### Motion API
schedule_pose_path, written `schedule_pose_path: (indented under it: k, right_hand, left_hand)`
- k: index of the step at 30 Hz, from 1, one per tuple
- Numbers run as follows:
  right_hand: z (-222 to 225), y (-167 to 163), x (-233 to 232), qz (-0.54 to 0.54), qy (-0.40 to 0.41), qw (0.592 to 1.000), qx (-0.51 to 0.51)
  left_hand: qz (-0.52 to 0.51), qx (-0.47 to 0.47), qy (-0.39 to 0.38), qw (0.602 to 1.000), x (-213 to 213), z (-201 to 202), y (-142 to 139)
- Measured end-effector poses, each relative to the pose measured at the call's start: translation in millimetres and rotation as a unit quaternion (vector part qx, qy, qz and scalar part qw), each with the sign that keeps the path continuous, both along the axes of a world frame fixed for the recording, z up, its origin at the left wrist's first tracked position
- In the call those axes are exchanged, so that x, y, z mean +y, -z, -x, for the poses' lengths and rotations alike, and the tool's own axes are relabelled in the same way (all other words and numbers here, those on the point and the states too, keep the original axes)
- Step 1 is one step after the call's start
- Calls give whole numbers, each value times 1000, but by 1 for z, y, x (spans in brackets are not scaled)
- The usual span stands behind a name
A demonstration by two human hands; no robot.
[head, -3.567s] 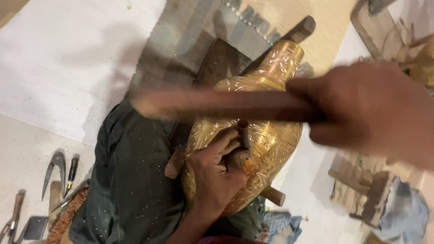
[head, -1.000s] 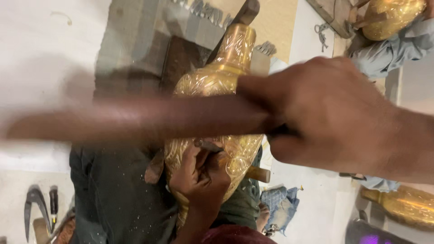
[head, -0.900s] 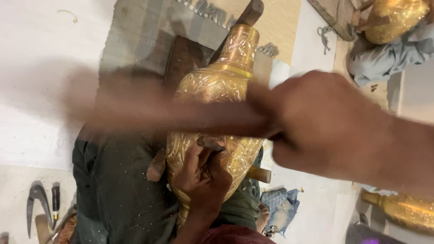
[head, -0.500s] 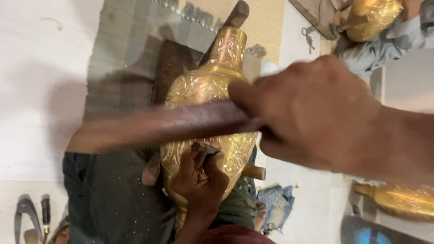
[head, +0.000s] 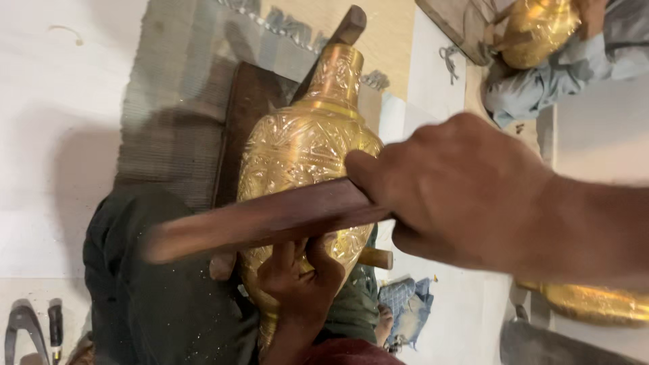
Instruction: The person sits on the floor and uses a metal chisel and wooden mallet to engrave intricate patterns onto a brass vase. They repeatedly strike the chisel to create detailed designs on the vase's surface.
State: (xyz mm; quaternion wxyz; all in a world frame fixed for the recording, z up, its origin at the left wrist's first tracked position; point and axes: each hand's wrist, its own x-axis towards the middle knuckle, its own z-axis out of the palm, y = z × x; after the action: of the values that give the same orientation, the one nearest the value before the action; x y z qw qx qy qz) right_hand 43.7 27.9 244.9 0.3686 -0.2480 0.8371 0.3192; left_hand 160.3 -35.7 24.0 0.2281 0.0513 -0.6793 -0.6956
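Observation:
An engraved brass vase (head: 304, 149) lies neck-away across my lap, on dark green cloth (head: 155, 290) and a dark wooden board (head: 247, 115). A wooden rod (head: 348, 27) sticks out past its neck. My left hand (head: 301, 277) presses on the vase's lower body, fingers bunched on a small dark punch whose tip is hidden. My right hand (head: 466, 196) grips a long brown wooden stick (head: 270, 220), which lies blurred across the vase just above my left hand.
A grey woven mat (head: 169, 88) lies under the board. Another person in pale blue (head: 534, 88) sits at top right with a second brass vase (head: 534, 30). A brass piece (head: 595, 304) lies at lower right, metal tools (head: 27, 328) at lower left, blue cloth (head: 405, 301) by my leg.
The wooden stick has swung up and down across the vase in my right hand and now sits low over my left hand. The left hand has stayed on the vase.

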Motion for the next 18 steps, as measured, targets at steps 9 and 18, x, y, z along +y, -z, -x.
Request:
schedule_pose_path:
  k: [9,18]
  right_hand:
    - [-11,-3,-12,7,53,999,2]
    - [-31,-4,67,476,212,852,55]
  left_hand:
    - [49,-6,-12,999,5,-14,8]
    - [-191,-77,-22,978,2,-15,15]
